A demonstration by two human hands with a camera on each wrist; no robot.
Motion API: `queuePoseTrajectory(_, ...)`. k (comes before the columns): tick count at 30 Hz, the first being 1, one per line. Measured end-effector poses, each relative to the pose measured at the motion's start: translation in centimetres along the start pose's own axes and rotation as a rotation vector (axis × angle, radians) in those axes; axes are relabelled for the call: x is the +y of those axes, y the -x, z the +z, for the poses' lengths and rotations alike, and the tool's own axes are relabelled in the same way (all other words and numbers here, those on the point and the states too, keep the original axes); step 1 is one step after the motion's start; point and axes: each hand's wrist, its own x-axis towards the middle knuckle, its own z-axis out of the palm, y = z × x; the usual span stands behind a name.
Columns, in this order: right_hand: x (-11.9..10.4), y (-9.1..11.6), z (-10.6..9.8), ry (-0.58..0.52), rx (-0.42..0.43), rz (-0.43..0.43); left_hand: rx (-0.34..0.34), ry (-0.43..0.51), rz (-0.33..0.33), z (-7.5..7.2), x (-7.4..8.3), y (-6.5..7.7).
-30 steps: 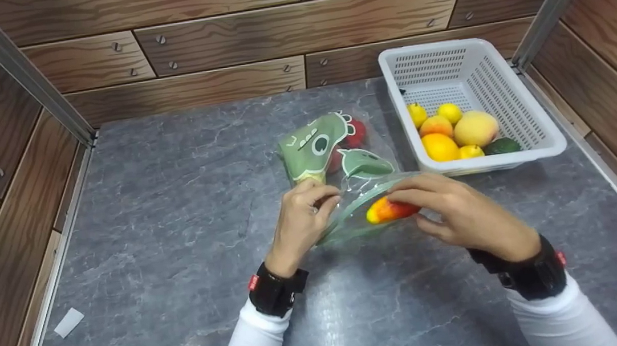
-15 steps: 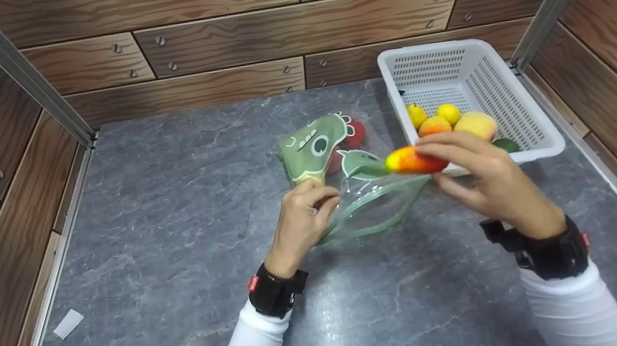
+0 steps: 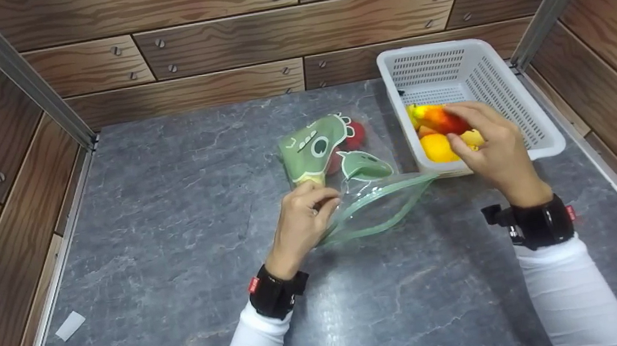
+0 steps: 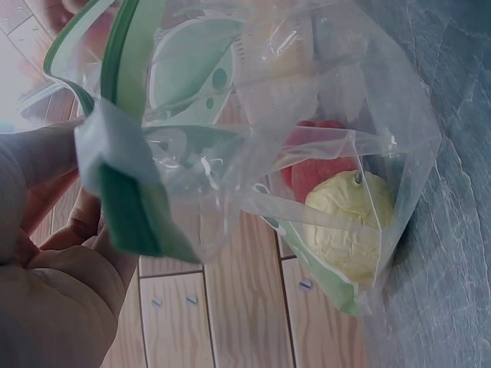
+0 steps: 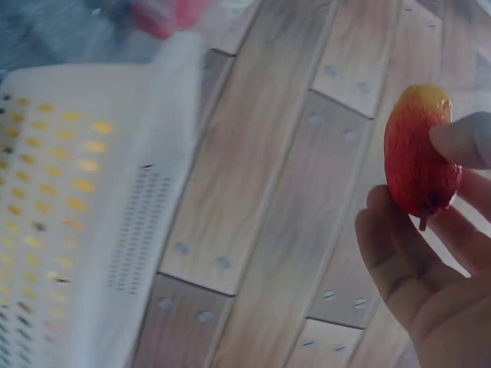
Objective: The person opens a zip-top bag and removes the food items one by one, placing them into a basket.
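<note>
Tabletop: grey marbled slab [image 3: 152, 212], bearing everything below.
Basket (landmark): white perforated plastic tub [image 3: 528, 98]; a round orange fruit [image 3: 436, 148] lies inside among yellow ones.
Bag: clear plastic zip bag with green cartoon print [image 3: 366, 164], left of the basket; its green-edged mouth gapes towards me. A red fruit [image 3: 355, 133] and a pale yellow ridged round fruit [image 4: 349, 226] lie within.
Right hand: my right hand [image 3: 495, 145], over the basket's near half, thumb and fingers grasping the oblong fruit.
Left hand: my left hand [image 3: 304, 213], left of the basket, pinching the bag's mouth at its near-left end; exact contact partly hidden.
Oblong fruit: red-orange, yellow-tipped, mango-like [image 3: 437, 118], above the basket's contents, not yet let go.
Paper slip: small white rectangle [image 3: 70, 325], well left of the basket.
Change: one second ago I had the oblong fruit at the bag's mouth; now it is over the basket. Bag hardly moved.
Meaning: in my judgement, mid-transfer from bag to basket, release outstanding.
</note>
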Motion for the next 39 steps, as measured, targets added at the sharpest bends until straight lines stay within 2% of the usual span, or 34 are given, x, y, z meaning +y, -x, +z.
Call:
queuePoseTrajectory(9,2.9,1.0,1.1,0.047,0.01,0.068,0.016,-0.014,0.016,0.1,-0.2,0.1)
queuePoseTrajectory(15,4.6,1.5,1.6,0.084,-0.018,0.145,0.007,0.001,0.009,0.0,-0.1,0.0)
queuePoseTrajectory(26,6.7,1.7,2.3,0.137,-0.086,0.235,0.002,0.004,-0.002,0.0,-0.1,0.0)
queuePoseTrajectory(32,7.2,1.8,2.2,0.168,-0.149,0.319,-0.003,0.003,-0.008,0.0,0.0,0.1)
queuePoseTrajectory(39,7.9,1.8,2.3,0.219,-0.226,0.376,-0.003,0.004,-0.006,0.0,0.0,0.1)
